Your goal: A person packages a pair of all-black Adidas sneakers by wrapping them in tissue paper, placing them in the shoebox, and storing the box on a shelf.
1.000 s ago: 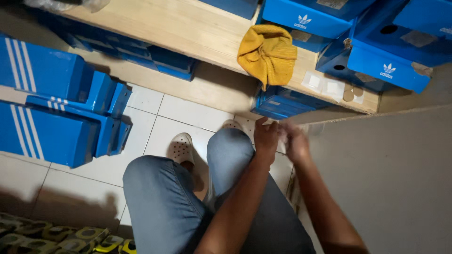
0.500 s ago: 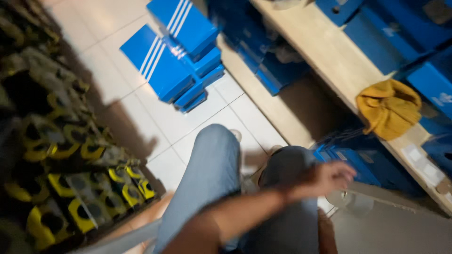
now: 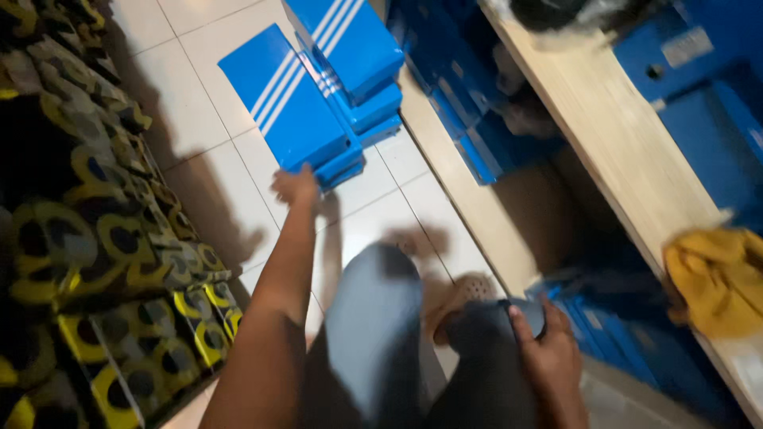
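**Left hand out to the blue box stack, right hand on the knee**

Fingers [image 3: 284, 181] of the left hand [image 3: 296, 187] look loosely curled and close on nothing; they sit at the near lower corner of the blue striped shoe box [image 3: 288, 103], touching or just short of it, motion blur prevents a firmer call. That box leans at the front of a short stack of blue boxes [image 3: 356, 59] on the white tiled floor [image 3: 199, 119].

Change since one second ago: both hands were together at the raised knee, by the edge of a flat cardboard sheet. Half a second ago the view had swung left and one arm was moving across. Now the left arm is stretched fully forward to the stack. Judgement: work has shifted from the cardboard to fetching a box.

Right hand [image 3: 548, 357] lies on the right knee [image 3: 493, 334], fingers draped over the grey trouser cloth, gripping nothing. A perforated beige clog [image 3: 469, 294] shows just beyond it.

Surroundings: rows of black-and-yellow patterned items [image 3: 95, 262] along the left; a wooden shelf [image 3: 604, 135] to the right, more blue boxes above and under it, a yellow cloth [image 3: 715, 278] on its edge.
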